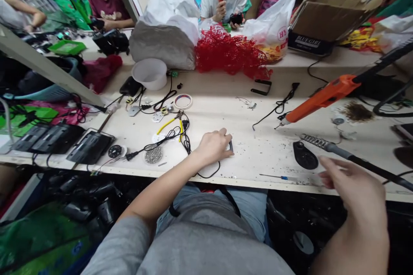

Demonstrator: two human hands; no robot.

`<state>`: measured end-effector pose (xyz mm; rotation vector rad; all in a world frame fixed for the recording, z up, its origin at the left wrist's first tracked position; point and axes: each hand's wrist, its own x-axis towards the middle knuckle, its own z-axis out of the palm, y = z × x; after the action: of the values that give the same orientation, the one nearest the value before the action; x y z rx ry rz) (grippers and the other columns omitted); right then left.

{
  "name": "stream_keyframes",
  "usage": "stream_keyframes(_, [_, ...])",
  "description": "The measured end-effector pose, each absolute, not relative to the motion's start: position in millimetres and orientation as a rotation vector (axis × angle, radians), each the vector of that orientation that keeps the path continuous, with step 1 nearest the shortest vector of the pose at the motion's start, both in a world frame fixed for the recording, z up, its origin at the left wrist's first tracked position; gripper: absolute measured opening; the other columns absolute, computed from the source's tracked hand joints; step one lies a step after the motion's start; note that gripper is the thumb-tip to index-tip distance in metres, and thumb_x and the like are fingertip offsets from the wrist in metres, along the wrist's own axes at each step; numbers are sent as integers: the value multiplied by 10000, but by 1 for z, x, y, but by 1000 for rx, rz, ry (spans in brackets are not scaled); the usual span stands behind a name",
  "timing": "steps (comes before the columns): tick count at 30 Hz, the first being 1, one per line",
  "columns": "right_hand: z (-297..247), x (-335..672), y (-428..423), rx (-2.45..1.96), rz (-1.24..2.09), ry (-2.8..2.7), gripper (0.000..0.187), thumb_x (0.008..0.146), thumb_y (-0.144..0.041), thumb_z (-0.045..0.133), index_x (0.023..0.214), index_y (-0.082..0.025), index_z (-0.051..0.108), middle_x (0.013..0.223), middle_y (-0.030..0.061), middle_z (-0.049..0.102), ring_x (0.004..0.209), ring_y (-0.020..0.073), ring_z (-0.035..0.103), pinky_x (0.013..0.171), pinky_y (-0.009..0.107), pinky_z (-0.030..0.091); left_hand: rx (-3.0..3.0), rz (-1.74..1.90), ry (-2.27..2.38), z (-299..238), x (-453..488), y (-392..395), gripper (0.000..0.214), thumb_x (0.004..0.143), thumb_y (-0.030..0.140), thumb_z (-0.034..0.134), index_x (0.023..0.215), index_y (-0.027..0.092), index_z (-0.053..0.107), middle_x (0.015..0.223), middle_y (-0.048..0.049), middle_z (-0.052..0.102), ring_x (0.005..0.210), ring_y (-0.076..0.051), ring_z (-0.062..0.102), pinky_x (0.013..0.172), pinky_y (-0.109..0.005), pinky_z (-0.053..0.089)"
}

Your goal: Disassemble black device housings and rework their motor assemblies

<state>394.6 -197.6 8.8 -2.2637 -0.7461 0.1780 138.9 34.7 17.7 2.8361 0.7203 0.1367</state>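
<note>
My left hand [214, 146] rests on the bench with its fingers curled round a dark flat-edged part [230, 145], mostly hidden beneath them. A thin black cord [211, 176] curves out on the bench just below this hand. At the right, my right hand [358, 184] hovers over the bench's front edge, slightly blurred, its fingers stretched leftward and apart with nothing seen in them. Closest to it lie a black teardrop-shaped cover [305, 155] and a soldering iron [351, 163]. A thin screwdriver with a blue collar [284, 177] lies along the front edge.
An orange electric screwdriver [319, 101] slants over the bench at right. Yellow-handled cutters [169, 124], a tape roll [183, 101], a ball of metal wool [153, 154] and a white tub [150, 74] stand left. Black housings [90, 146] line the left edge. Co-workers sit opposite, beyond red netting [226, 51].
</note>
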Motion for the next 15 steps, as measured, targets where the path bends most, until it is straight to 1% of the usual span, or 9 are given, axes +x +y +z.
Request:
stream_keyframes(3, [-10,361,-200,-2343,341,-550,420,749,-607,719,691,-191,718,502,61,675,372,226,601,429,358,465,2602,303,759,17,128,45,270,763,370,796,952,212,683,924,-36,651,781,-213,665,626,-303,478])
stream_keyframes(5, [-18,328,-190,-2221,321,-755,454,752,-640,700,773,-189,747,554,49,701,438,227,636,454,344,485,2369,432,767,15,116,55,284,771,314,774,1022,213,690,953,-29,670,766,-179,660,687,-299,510])
stream_keyframes(6, [-20,310,-181,-2136,302,-903,438,780,-628,686,795,-195,751,589,45,715,481,220,653,475,332,499,2243,485,773,15,109,60,282,776,277,752,1043,210,692,970,-29,681,740,-158,653,698,-293,519])
stream_keyframes(8, [-20,275,-159,-1931,269,-1195,348,889,-527,623,834,-206,747,736,53,758,576,195,681,533,305,531,1990,557,804,12,95,67,271,770,218,707,1040,199,701,953,-27,699,681,-128,633,672,-275,523])
stream_keyframes(9, [-19,259,-148,-1847,273,-1320,299,940,-450,585,862,-207,741,789,56,761,637,187,696,571,291,543,1862,583,825,11,88,69,268,764,211,692,1032,193,704,909,-24,703,662,-126,628,647,-266,521])
stream_keyframes(10, [-18,244,-137,-1774,263,-1431,258,968,-378,561,876,-205,730,790,53,748,666,178,695,599,282,550,1739,609,844,10,82,70,270,758,219,687,1026,189,705,846,-18,700,651,-130,627,621,-258,514])
stream_keyframes(12, [-16,218,-119,-1664,202,-1591,226,995,-261,515,907,-196,712,773,51,711,702,172,682,656,281,558,1540,673,865,9,70,70,290,738,250,704,1020,184,701,740,-2,674,637,-138,622,586,-247,497])
stream_keyframes(15, [-17,186,-99,-1564,131,-1784,229,998,-157,465,1034,-175,691,807,63,686,769,184,673,735,298,570,1380,784,871,8,63,66,301,685,259,751,969,183,684,730,9,659,643,-126,608,602,-236,484])
